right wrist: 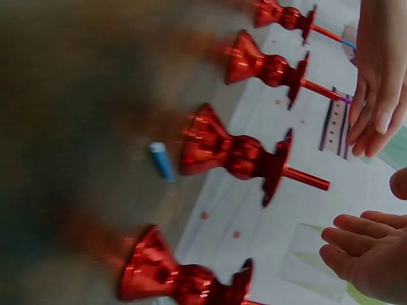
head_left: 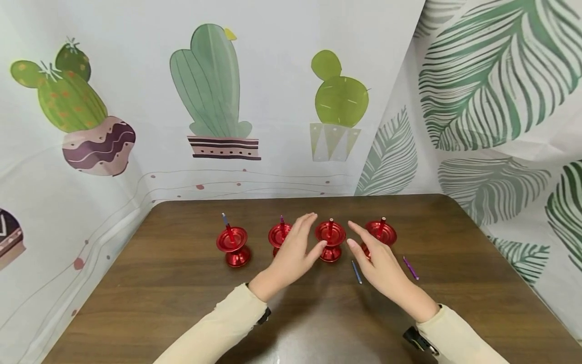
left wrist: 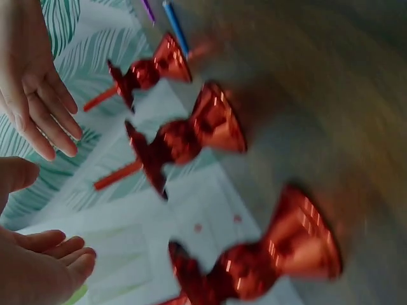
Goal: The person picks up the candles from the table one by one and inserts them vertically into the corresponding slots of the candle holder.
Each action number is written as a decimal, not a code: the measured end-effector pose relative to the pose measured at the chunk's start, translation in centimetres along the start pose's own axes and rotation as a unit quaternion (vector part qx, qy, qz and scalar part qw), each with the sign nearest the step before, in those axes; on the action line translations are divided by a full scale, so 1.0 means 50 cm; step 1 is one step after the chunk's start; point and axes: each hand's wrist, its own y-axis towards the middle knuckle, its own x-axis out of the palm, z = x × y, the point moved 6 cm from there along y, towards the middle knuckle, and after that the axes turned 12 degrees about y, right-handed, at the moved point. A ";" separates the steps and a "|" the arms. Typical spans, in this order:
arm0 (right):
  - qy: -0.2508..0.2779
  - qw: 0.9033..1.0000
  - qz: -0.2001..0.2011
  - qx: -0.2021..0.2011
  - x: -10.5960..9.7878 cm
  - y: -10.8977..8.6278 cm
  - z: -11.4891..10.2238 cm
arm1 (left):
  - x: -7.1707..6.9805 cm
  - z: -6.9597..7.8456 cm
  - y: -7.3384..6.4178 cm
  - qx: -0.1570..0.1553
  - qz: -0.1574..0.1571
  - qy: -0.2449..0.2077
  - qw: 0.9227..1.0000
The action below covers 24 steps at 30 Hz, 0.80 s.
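Note:
Both hands hover above the table, fingers extended and holding nothing. My left hand (head_left: 291, 255) is between two shiny red candle holders, partly hiding the second from left (head_left: 275, 235), which has a purple tip on its stem. To its right stands the third red holder (head_left: 331, 254), its stem bare on top. My right hand (head_left: 384, 268) is in front of the rightmost red holder (head_left: 387, 234) and covers part of it; that stem is bare too. The leftmost holder (head_left: 237, 258) carries a thin blue candle (head_left: 225, 219). All the holders stand upright in a row.
A thin blue candle (head_left: 356, 272) lies on the brown table (head_left: 173, 283) left of my right hand, and a purple candle (head_left: 411, 268) lies to its right. Behind the table hangs a cloth (head_left: 282, 76) printed with cacti and leaves.

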 end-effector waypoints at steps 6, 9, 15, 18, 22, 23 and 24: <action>-0.014 1.000 -0.025 0.011 0.012 -0.030 0.032 | 0.059 -0.001 0.013 -0.044 -0.075 -0.017 0.996; -0.029 0.998 -0.044 0.024 0.021 -0.040 0.045 | 0.076 -0.005 0.018 -0.058 -0.093 -0.012 0.994; -0.064 0.992 -0.088 0.065 0.040 -0.051 0.066 | 0.099 -0.018 0.027 -0.079 -0.118 -0.001 0.990; -0.083 0.988 -0.106 0.075 0.048 -0.053 0.072 | 0.107 -0.023 0.030 -0.089 -0.131 -0.010 0.987; -0.112 0.983 -0.121 0.077 0.056 -0.054 0.078 | 0.116 -0.027 0.033 -0.100 -0.145 -0.020 0.984; -0.117 0.982 -0.124 0.080 0.057 -0.055 0.080 | 0.117 -0.028 0.033 -0.102 -0.148 -0.021 0.983; -0.122 0.981 -0.129 0.084 0.059 -0.056 0.083 | 0.119 -0.029 0.034 -0.105 -0.151 -0.021 0.983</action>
